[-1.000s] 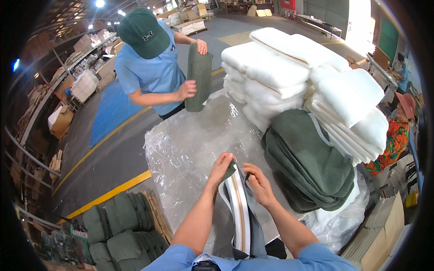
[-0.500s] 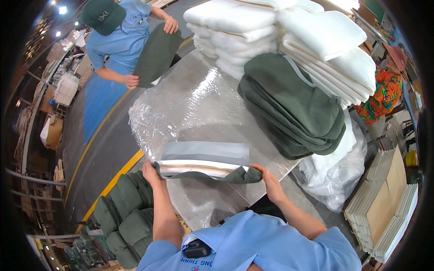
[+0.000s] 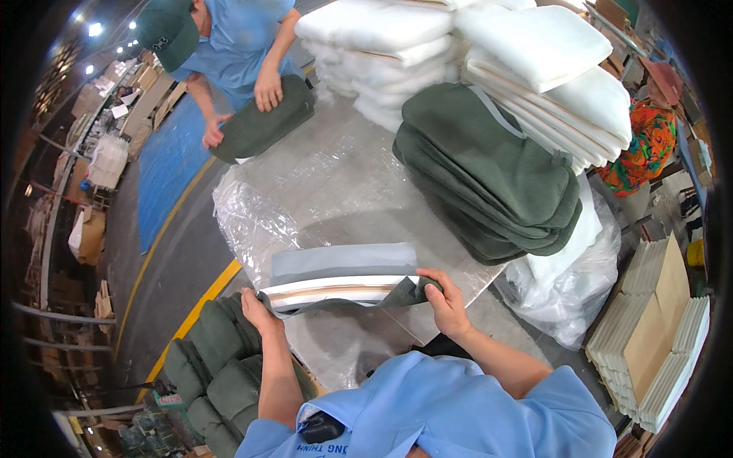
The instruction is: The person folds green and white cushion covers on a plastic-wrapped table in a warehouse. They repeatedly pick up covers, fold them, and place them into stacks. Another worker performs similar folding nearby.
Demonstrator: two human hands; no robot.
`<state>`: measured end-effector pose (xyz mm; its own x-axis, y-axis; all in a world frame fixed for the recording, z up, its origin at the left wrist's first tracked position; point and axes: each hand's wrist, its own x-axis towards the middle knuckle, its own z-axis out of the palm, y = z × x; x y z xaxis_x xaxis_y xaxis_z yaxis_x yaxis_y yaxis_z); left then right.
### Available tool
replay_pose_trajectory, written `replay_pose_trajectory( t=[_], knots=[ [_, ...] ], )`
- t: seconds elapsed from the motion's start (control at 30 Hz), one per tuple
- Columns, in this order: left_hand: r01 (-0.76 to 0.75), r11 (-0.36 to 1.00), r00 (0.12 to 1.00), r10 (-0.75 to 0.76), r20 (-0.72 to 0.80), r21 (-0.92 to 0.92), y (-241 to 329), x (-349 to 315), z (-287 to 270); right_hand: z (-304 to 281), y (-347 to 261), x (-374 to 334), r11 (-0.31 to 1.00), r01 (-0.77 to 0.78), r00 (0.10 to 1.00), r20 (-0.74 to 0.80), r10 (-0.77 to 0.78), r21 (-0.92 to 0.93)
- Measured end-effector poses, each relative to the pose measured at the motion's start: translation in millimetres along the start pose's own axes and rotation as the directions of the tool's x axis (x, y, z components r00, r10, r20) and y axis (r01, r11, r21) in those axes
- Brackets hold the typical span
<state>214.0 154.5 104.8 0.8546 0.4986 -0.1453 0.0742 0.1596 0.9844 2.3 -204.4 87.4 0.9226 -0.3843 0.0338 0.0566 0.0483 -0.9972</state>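
A dark green fabric cover [image 3: 405, 295] lies at the table's near edge, its open side toward the far side. Inside it shows a white foam pad [image 3: 336, 282] with a thin tan board layer along its edge. A light grey fabric flap [image 3: 343, 262] stretches out beyond the opening. My left hand [image 3: 261, 311] grips the cover's left corner. At the right corner, my right hand [image 3: 447, 305] holds the cloth between thumb and fingers. The cover's underside is hidden.
Plastic film covers the table [image 3: 343, 168]. Stacked green covers [image 3: 489, 168] and white pads [image 3: 382, 30] stand at the far right. Across the table, a co-worker [image 3: 237, 46] handles another green piece [image 3: 267, 122]. Green cushions [image 3: 221, 336] lie low left; boards [image 3: 649, 328] stand right.
My right hand has shifted slightly inward and up on the cover's corner, fingers now over its edge. The co-worker has lowered the green piece onto the table's far edge and moved a hand onto it.
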Motion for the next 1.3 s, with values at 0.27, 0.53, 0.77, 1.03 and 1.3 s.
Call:
replay_pose_trajectory(
  t=[0.27,0.53,0.77,1.03,1.3],
  knots=[
    [-0.042,0.993,0.999,0.038,0.035,0.113,-5,-25,-36,2,13,-13,0.975,-0.18,0.98,-0.066,0.19,0.13],
    [0.699,0.697,0.715,-0.674,0.186,-0.162,-22,-60,-118,-11,37,-17,0.548,-0.786,0.588,0.076,0.805,0.286],
    [0.577,0.711,0.8,-0.392,0.455,-0.402,20,-41,-67,-44,-21,22,0.823,-0.521,0.853,0.166,0.495,0.227],
    [0.17,0.985,0.68,-0.146,0.718,0.04,59,-12,26,-86,-68,4,0.963,-0.091,0.996,-0.02,0.088,-0.256],
    [0.136,0.991,0.92,-0.129,0.371,0.007,-54,-32,35,-57,-70,-22,0.597,0.047,0.984,0.14,0.111,-0.801]
  ],
)
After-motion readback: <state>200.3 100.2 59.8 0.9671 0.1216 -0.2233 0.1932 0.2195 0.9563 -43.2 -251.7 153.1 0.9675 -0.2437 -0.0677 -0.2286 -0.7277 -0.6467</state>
